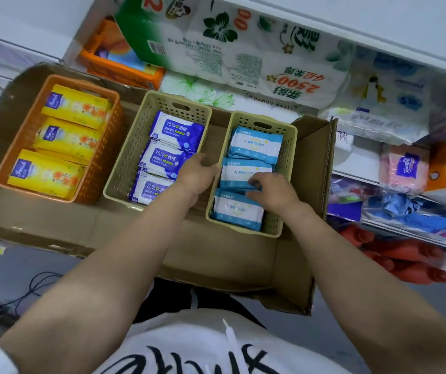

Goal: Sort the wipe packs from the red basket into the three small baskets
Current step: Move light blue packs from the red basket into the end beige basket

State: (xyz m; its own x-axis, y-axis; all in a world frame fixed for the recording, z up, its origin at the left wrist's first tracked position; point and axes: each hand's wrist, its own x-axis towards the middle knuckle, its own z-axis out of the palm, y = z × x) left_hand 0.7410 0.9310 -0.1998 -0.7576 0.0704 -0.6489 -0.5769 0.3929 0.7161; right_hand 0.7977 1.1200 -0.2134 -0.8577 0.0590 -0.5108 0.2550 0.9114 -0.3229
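Both forearms reach over the cardboard box (216, 255). Yellow packs (68, 136) fill the orange basket (100, 168); left hand (197, 174) grips the middle basket (124, 168), steadying it; right hand (270, 190) pinches a light-blue pack (240, 174), aligning rows.

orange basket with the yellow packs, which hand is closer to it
Left. The left hand sits between the two beige baskets, over the right edge of the middle one, two baskets away from the orange basket. The right hand is farther right, on the light blue packs.
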